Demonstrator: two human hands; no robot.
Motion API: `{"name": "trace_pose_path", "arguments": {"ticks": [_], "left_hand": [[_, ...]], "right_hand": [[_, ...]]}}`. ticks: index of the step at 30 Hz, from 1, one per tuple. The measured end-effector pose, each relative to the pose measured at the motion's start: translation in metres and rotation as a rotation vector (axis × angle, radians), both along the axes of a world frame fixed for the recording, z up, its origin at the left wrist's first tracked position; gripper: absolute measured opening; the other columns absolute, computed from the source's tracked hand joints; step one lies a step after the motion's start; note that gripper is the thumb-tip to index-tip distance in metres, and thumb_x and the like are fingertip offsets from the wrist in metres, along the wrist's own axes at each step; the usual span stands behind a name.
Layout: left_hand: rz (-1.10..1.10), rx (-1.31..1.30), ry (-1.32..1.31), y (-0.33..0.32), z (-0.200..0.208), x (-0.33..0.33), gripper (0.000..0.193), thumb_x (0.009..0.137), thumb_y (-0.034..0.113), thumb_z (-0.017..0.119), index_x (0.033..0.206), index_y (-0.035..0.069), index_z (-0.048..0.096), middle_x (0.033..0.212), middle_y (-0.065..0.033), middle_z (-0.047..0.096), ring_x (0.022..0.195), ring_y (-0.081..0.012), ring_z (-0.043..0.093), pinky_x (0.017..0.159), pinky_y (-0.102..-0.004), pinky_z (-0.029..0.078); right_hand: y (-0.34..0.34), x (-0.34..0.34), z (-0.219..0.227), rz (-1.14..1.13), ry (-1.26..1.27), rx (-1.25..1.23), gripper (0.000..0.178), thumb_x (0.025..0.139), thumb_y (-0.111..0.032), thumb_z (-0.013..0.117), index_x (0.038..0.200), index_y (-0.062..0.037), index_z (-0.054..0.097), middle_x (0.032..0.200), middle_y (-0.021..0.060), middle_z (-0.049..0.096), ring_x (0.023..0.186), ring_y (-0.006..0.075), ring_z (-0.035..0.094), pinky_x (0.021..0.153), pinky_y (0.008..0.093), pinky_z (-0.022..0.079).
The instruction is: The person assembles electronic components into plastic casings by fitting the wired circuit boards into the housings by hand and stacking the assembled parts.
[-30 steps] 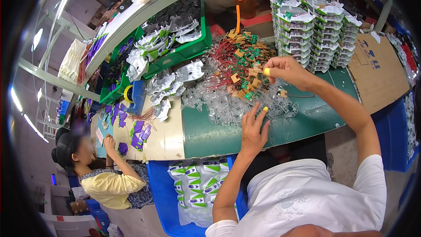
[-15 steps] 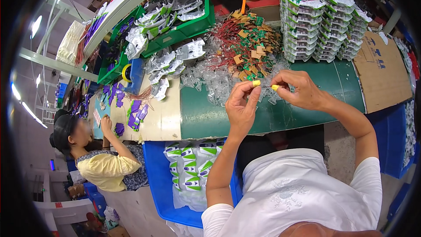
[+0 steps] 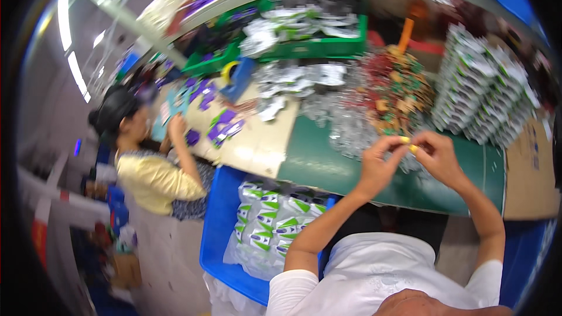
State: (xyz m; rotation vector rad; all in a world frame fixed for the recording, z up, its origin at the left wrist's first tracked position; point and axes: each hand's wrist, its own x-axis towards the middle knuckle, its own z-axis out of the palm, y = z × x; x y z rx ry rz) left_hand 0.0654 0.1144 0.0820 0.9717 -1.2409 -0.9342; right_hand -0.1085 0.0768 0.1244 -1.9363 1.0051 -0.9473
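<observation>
- A small clear packet [image 3: 410, 147] sits above the green table [image 3: 328, 164], pinched between both hands.
- The left hand [image 3: 377, 164] grips it with yellow-capped fingertips [image 3: 404, 140] pressed together.
- The right hand [image 3: 439, 158] pinches the other end.
- A heap of clear packets [image 3: 351, 134] lies just beyond.
- A blue bin [image 3: 219, 234] stands below the table edge.
- A co-worker [image 3: 146, 164] sits well apart, at left.

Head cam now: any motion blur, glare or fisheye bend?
Head view: soft motion blur throughout, left hand and right hand smeared; ceiling strip lights blown out; green table edge bows toward the rim; corners black.
</observation>
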Motion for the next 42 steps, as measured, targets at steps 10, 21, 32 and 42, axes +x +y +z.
{"name": "trace_pose_path", "arguments": {"ticks": [10, 21, 32, 42], "left_hand": [[-0.456, 0.364, 0.461, 0.02, -0.001, 0.056, 0.028, 0.089, 0.013, 0.072, 0.113, 0.0, 0.064, 0.092, -0.0019, 0.067, 0.077, -0.005, 0.059, 0.07, -0.0209, 0.05], [0.409, -0.13, -0.619, -0.033, -0.046, 0.178, 0.052, 0.074, 0.025, 0.08, 0.116, 0.001, 0.06, 0.106, -0.0159, 0.065, 0.099, -0.0329, 0.061, 0.088, -0.0405, 0.049], [0.758, 0.026, -1.063, -0.067, -0.075, 0.329, 0.033, 0.076, 0.014, 0.071, 0.105, 0.0, 0.064, 0.11, -0.0177, 0.059, 0.105, -0.0358, 0.052, 0.091, -0.0492, 0.042], [0.434, -0.23, -0.905, 0.059, -0.021, 0.183, 0.029, 0.072, 0.0, 0.072, 0.1, -0.001, 0.063, 0.102, -0.0174, 0.06, 0.1, -0.0367, 0.057, 0.085, -0.0435, 0.048]], "right_hand": [[0.004, 0.032, 0.015, 0.305, 0.029, 0.128, 0.012, 0.078, 0.002, 0.071, 0.089, 0.0009, 0.073, 0.078, 0.0063, 0.068, 0.061, 0.0094, 0.058, 0.054, 0.0237, 0.046], [-0.01, 0.029, 0.002, 0.13, -0.117, 0.458, 0.003, 0.088, -0.003, 0.059, 0.09, -0.0031, 0.057, 0.08, -0.0026, 0.056, 0.069, 0.0038, 0.051, 0.062, 0.0196, 0.043], [0.013, 0.038, 0.004, 0.157, 0.025, 0.505, 0.004, 0.087, -0.002, 0.063, 0.088, -0.002, 0.06, 0.074, -0.0057, 0.055, 0.06, -0.0016, 0.043, 0.052, 0.0166, 0.033], [0.012, 0.001, -0.007, 0.136, 0.138, 0.459, 0.009, 0.089, -0.01, 0.063, 0.089, -0.0012, 0.062, 0.072, -0.0071, 0.054, 0.061, -0.0011, 0.041, 0.052, 0.0189, 0.032]]}}
